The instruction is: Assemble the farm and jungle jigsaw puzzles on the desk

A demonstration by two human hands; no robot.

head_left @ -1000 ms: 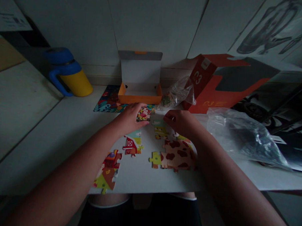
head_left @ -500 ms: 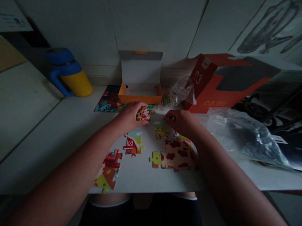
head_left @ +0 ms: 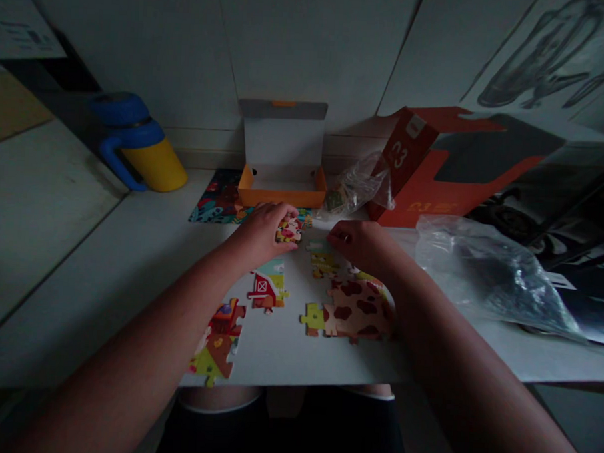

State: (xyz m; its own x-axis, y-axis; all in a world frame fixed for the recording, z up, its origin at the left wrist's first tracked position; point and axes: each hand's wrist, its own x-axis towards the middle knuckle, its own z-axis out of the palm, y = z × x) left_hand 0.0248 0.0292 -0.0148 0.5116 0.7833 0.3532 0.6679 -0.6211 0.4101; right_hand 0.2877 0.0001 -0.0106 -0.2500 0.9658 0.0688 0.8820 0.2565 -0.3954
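Note:
Between the thumb and fingers of my left hand (head_left: pixel 262 233) are several jigsaw puzzle pieces (head_left: pixel 288 228), the top one printed with a pink and white animal. My right hand (head_left: pixel 352 239) has its fingers curled together at the edge of a green and yellow puzzle section (head_left: pixel 322 259); whether something is pinched there is hidden. Nearer me lies a joined section with a brown-spotted cow body (head_left: pixel 357 309), partly behind my right forearm. A red barn section (head_left: pixel 268 285) rests left of it. At the lower left, another joined section (head_left: pixel 221 343) is partly covered by my left forearm.
An open orange box (head_left: pixel 282 197) stands at the back on a colourful printed sheet (head_left: pixel 215 203). Right of it are a clear plastic bag (head_left: pixel 353 192), a large orange-red carton (head_left: pixel 434 185) and another plastic bag (head_left: pixel 495 275). A blue and yellow jug (head_left: pixel 152 160) stands back left.
The view has shifted very slightly. My left hand has tilted a little around the puzzle pieces; my right hand stays nearly where it was.

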